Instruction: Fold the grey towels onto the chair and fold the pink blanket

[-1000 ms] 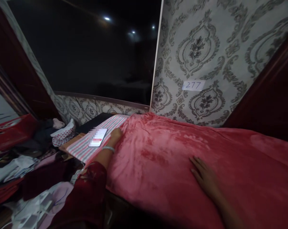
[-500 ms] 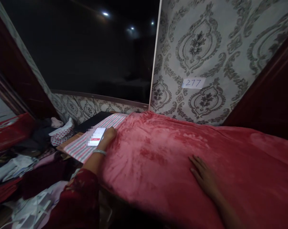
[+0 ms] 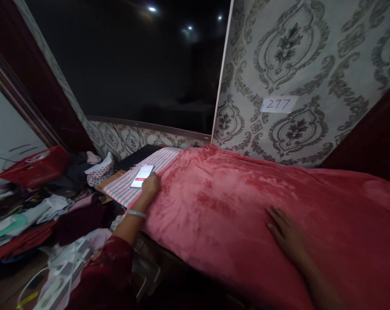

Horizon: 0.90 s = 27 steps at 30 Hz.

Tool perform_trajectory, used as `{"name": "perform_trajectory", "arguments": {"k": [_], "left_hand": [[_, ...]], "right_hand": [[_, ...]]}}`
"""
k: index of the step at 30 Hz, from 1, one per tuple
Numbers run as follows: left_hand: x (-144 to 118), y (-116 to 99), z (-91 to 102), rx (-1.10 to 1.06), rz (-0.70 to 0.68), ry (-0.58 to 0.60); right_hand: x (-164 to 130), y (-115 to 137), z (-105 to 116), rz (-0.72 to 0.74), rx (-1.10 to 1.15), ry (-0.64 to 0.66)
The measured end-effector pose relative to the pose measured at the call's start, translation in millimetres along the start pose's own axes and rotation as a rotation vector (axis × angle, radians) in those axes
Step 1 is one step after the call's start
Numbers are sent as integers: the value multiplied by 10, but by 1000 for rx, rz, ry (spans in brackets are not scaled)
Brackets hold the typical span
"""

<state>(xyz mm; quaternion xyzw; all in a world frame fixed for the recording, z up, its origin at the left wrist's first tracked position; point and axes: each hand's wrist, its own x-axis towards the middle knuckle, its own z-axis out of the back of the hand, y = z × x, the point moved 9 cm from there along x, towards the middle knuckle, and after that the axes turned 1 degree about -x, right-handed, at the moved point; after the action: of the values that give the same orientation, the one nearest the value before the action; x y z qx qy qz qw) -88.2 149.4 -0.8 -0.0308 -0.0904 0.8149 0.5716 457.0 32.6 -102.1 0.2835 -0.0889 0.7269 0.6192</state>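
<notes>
A red plush blanket [image 3: 227, 202] is spread over a table, with shallow folds and darker brushed patches. My left hand [image 3: 151, 185] is at its left edge, fingers curled and partly hidden, so what they grip, if anything, does not show. A phone [image 3: 138, 181] with a lit screen lies on a striped cloth [image 3: 122, 189] just left of that hand, which overlaps the phone's lower right corner. Palm down on the blanket's middle right rests my right hand [image 3: 288, 237], open, its fingers stretched out and slightly apart.
Behind the table hang a large dark screen [image 3: 133, 64] and patterned wallpaper with a paper label [image 3: 279, 104] reading 277. Piled clothes [image 3: 42, 215], a red bag [image 3: 36, 165] and a white power strip [image 3: 60, 280] with cables crowd the left. A dark flat object [image 3: 133, 157] lies beyond the striped cloth.
The camera has turned a little left, so the scene shifts right in view. My left hand has drawn slightly back toward me, closer over the phone's corner. My right hand stays flat on the blanket.
</notes>
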Motion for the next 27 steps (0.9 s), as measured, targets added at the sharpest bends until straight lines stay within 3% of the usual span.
{"name": "perform_trajectory", "arguments": {"k": [6,11,17,24,27], "left_hand": [[-277,275,70,45,8,53],[-483,475,84,89,20,29],[-468,544,70,133,36,15],[-501,611,109,164,25,15],[-542,646,119,178,22,1]], "right_hand": [[-18,-58,-30,-2,28,-1],[-2,-89,-55,-21,53,24],[-6,-85,-31,-33,45,34],[105,-172,-32,12,-5,233],[155,-168,20,9,-39,246]]}}
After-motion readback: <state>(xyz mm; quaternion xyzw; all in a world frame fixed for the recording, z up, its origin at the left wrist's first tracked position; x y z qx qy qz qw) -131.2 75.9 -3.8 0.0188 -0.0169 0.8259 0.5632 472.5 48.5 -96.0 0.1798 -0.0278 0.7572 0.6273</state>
